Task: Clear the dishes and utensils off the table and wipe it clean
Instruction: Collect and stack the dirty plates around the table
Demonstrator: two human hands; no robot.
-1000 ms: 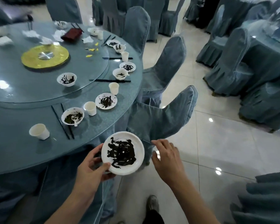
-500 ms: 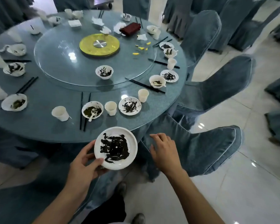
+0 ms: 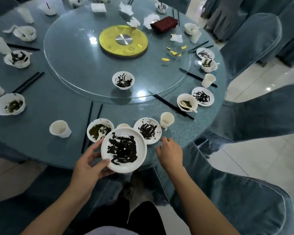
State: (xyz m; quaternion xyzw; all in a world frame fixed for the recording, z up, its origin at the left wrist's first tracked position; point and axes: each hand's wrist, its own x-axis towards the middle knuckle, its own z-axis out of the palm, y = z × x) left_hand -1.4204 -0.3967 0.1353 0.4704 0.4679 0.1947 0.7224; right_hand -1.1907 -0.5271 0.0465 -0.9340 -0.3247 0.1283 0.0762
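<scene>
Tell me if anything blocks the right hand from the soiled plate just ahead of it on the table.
Nothing visible does. The right hand hovers open right beside the small soiled plate, with only bare table between. The left hand holds another plate alongside.

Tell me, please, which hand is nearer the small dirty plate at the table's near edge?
Right. The right hand hovers just beside the small plate, fingers almost at its rim; the left hand holds the big plate farther left.

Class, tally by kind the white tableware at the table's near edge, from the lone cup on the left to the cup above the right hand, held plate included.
Plates, one held in the left hand: 2
Bowls: 1
Cups, one partly hidden behind the held plate: 3
Total: 6
</scene>
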